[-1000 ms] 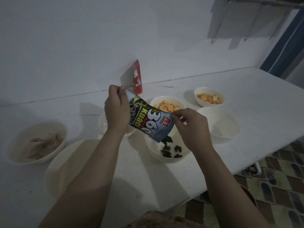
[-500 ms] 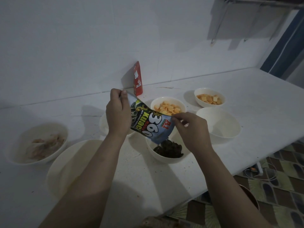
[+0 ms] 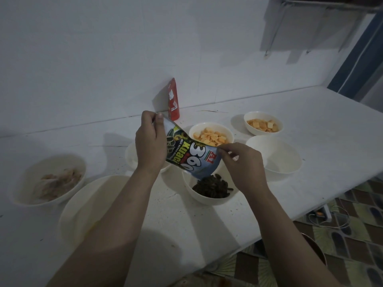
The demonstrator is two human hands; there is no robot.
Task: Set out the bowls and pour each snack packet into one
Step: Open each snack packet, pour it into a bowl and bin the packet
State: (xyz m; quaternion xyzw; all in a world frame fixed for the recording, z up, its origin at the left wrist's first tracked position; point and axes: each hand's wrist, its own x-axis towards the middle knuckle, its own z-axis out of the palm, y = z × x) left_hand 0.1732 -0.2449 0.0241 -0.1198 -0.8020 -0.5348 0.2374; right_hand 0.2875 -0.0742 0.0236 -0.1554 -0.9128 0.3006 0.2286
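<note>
My left hand (image 3: 150, 141) pinches the upper end of a blue and black seed packet (image 3: 189, 157), tilted mouth down. My right hand (image 3: 241, 164) pinches the packet's lower edge near its mouth. Under the mouth stands a white bowl (image 3: 209, 198) with a heap of dark seeds (image 3: 212, 186). Two white bowls behind hold orange crackers: one (image 3: 211, 131) just past the packet, one (image 3: 263, 123) farther right. An empty white bowl (image 3: 277, 156) sits to the right. Another bowl (image 3: 130, 156) is mostly hidden behind my left hand.
A red packet (image 3: 173, 99) leans upright against the white wall. At the left a bowl (image 3: 47, 179) holds pale snack pieces, and a large empty bowl (image 3: 91, 206) stands near my left forearm. The white counter's edge (image 3: 310, 212) runs diagonally at the right, with patterned floor below.
Dark seeds have poured out of the packet; the bowl went from a few seeds to a full heap. Both hands kept their hold and lifted the packet slightly.
</note>
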